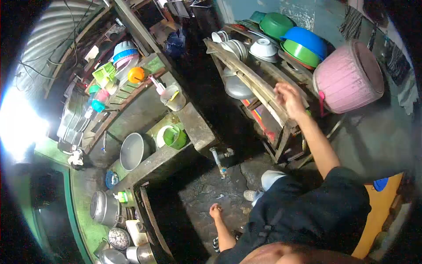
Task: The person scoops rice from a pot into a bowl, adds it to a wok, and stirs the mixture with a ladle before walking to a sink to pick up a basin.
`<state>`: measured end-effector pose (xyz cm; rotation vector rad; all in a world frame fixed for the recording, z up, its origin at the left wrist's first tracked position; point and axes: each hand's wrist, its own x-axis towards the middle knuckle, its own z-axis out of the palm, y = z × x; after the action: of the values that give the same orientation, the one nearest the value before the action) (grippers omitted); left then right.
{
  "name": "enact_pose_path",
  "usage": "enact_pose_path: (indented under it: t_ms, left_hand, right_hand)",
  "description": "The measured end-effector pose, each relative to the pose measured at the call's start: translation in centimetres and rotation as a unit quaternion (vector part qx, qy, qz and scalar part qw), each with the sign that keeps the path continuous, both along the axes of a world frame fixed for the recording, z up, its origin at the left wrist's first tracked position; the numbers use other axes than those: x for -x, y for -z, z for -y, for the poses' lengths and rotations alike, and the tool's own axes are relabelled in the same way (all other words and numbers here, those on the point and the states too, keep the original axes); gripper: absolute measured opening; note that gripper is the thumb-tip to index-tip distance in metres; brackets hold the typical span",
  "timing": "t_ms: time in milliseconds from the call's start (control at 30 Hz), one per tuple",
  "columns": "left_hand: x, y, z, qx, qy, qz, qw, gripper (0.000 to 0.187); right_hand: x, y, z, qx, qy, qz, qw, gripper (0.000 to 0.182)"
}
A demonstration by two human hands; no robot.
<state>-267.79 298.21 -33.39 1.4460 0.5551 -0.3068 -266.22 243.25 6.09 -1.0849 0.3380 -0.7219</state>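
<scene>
My right hand (288, 100) reaches out over the edge of a wooden rack (259, 86), its fingers loosely bent and apart, with nothing seen in them. White bowls (235, 49) stand tilted in a row on that rack, beside a stack of white bowls (263, 47). Below the board a metal pot lid (237, 87) shows. Low over the dark concrete floor (202, 198) hangs my left hand (215, 210), fingers curled in and nothing visible in them. A tap on a pipe (218, 160) is the nearest thing ahead of it.
Green basins (276, 25), a blue basin (305, 38) and a pink ribbed tub (345, 79) sit at the right. On the concrete ledge stand a grey basin (132, 152), a green pail (175, 138) and a white dipper bucket (173, 98). Metal pots (104, 208) crowd the lower left.
</scene>
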Motion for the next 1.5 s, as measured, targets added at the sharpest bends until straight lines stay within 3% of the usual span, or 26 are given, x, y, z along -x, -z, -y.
enact_pose_path:
  t_ms: [67, 133, 267, 367, 500, 600, 700, 767, 900, 1067, 1200, 1233, 1267, 1300, 1333, 1367, 1433, 1467, 1500]
  left_hand:
    - [-0.9, 0.1, -0.5, 0.049, -0.001, 0.003, 0.999, 0.007]
    - [0.1, 3.5, -1.2, 0.098, -0.007, 0.009, 0.995, 0.011]
    - [6.0, 0.9, 0.9, 0.001, 0.098, -0.032, 0.995, 0.014]
    - [11.9, 2.2, 1.8, -0.046, 0.173, -0.071, 0.981, 0.013]
    - [15.3, 2.4, 4.5, -0.064, 0.119, -0.115, 0.984, 0.011]
    - [15.6, 1.8, 5.2, -0.057, 0.023, -0.136, 0.989, 0.011]
    - [15.8, 0.9, 4.7, -0.053, -0.054, -0.146, 0.986, 0.01]
    - [15.3, 0.6, 4.2, -0.045, -0.082, -0.154, 0.984, 0.01]
    - [14.0, 1.6, 1.8, -0.03, -0.079, -0.169, 0.982, 0.01]
    - [11.8, 3.4, -5.1, -0.031, -0.05, -0.156, 0.986, 0.01]
    - [8.3, 4.1, -13.4, -0.115, 0.013, -0.038, 0.993, 0.011]
    - [6.9, 6.2, -15.9, 0.083, -0.152, -0.066, 0.983, 0.012]
    - [5.3, 6.7, -18.1, 0.275, -0.307, -0.087, 0.907, 0.013]
    - [4.4, 7.0, -20.1, 0.025, -0.173, 0.052, 0.983, 0.013]
    - [2.6, 7.6, -21.7, -0.157, -0.145, -0.048, 0.976, 0.018]
    - [1.5, 4.7, -22.5, -0.075, -0.212, -0.105, 0.969, 0.022]
    - [-0.8, -0.1, -23.0, -0.168, -0.251, 0.025, 0.953, 0.024]
    - [-0.9, 4.1, -25.1, -0.26, -0.218, -0.025, 0.94, 0.027]
    - [-0.5, 3.6, -24.8, -0.157, -0.272, 0.023, 0.949, 0.027]
  right_hand:
    - [-0.7, -1.7, 1.1, -0.043, 0.033, -0.018, 0.998, 0.021]
    - [-1.3, -2.5, 1.0, -0.067, 0.036, -0.034, 0.997, 0.02]
    - [-3.4, 0.0, 2.4, -0.13, 0.075, -0.031, 0.988, 0.017]
    - [-3.9, -0.7, 0.2, -0.087, 0.06, -0.033, 0.994, 0.018]
    - [-7.6, 1.7, -3.3, -0.084, 0.049, -0.007, 0.995, 0.01]
    - [-11.5, 6.4, -7.8, -0.069, -0.085, -0.075, 0.991, 0.011]
    - [-13.4, 8.0, -14.4, -0.135, -0.223, -0.157, 0.952, 0.009]
    - [-14.5, 8.9, -18.1, -0.1, -0.299, -0.183, 0.931, 0.009]
    - [-17.5, 8.1, -23.0, -0.023, -0.376, -0.185, 0.908, 0.01]
    - [-21.3, 6.9, -28.3, 0.032, -0.314, -0.191, 0.929, 0.013]
    - [-23.2, 5.8, -32.1, 0.102, -0.309, -0.171, 0.93, 0.014]
    - [-24.0, 5.6, -32.6, 0.152, -0.305, -0.158, 0.927, 0.015]
    - [-25.0, 5.1, -33.2, 0.2, -0.304, -0.141, 0.921, 0.016]
    - [-25.8, 4.3, -33.4, 0.202, -0.313, -0.13, 0.919, 0.015]
    - [-26.9, 3.4, -33.6, 0.215, -0.322, -0.123, 0.914, 0.015]
    - [-28.1, 2.6, -33.7, 0.25, -0.319, -0.1, 0.909, 0.015]
    - [-30.0, 0.0, -34.6, 0.253, -0.312, -0.114, 0.909, 0.017]
    - [-31.4, -0.8, -34.9, 0.262, -0.304, -0.091, 0.911, 0.018]
    - [-32.4, -2.9, -35.9, 0.274, -0.301, -0.102, 0.908, 0.02]
